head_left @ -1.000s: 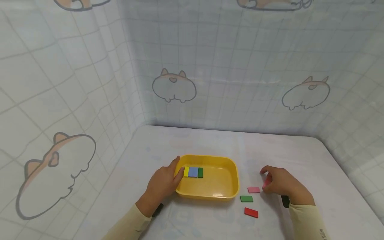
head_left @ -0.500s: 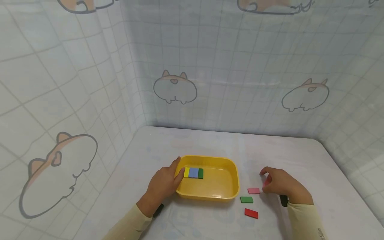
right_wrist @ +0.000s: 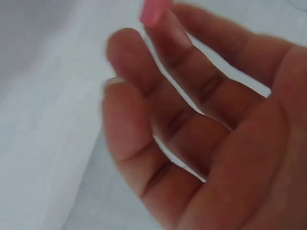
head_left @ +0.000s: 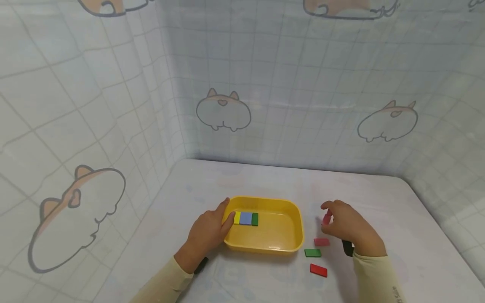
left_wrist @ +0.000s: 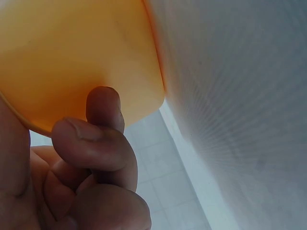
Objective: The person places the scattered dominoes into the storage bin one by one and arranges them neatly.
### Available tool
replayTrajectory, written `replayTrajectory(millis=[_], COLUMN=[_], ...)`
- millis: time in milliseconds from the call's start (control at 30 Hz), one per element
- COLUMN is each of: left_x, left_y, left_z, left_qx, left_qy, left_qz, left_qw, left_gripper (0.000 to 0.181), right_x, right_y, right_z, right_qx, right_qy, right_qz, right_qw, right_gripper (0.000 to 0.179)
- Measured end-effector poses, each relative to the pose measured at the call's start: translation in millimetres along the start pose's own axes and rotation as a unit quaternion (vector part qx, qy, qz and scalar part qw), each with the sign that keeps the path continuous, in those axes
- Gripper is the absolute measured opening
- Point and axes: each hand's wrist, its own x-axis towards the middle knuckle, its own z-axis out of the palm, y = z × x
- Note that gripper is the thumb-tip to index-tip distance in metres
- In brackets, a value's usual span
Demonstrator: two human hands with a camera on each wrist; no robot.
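My left hand (head_left: 206, 230) holds a yellow plastic tray (head_left: 278, 245) by its left end, thumb over the rim and the other fingers against the outer wall, as the left wrist view shows. Inside the tray, a yellow tile (head_left: 236, 218), a light blue stretch of tile (head_left: 245, 218) and a dark green tile (head_left: 255, 219) lie in a row. Right of the tray, my right hand (head_left: 350, 227) pinches a pink tile (head_left: 326, 218) between thumb and fingertips, above the table. In the right wrist view only the end of this pink tile (right_wrist: 156, 10) shows.
Between the tray and my right arm lie a second pink tile (head_left: 321, 242), a green tile (head_left: 312, 253) and a red tile (head_left: 318, 270) on the white-covered table (head_left: 257, 282). Pale gridded cloth (head_left: 288, 97) with dog drawings hangs behind and at both sides.
My right hand has risen and moved left toward the tray with the pink tile, and its shadow now falls over the other pink tile. The left hand and tray stay put.
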Motion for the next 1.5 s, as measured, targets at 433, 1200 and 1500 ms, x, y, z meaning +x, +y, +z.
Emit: replayTrajectory(millis=[433, 1200, 1500], left_x=[-0.7, 1.9, 3.3], left_y=[0.4, 2.1, 3.3], left_z=[-1.6, -0.5, -2.5], left_qx=[-0.002, -0.006, 0.002], left_qy=[-0.021, -0.015, -0.027], left_qz=[-0.017, -0.004, -0.016], left_qw=[0.9996, 0.9999, 0.9995], left_gripper=[0.061, 0.061, 0.061], right_x=[17.0, 49.5, 65.1], right_y=[-49, -121, -137], right_z=[-1, 4, 20], right_qx=[-0.003, 0.089, 0.072], right_qy=[0.127, 0.173, 0.213], right_qz=[-0.114, -0.227, -0.275], right_qw=[0.9853, 0.9543, 0.9347], right_gripper=[0.064, 0.073, 0.064])
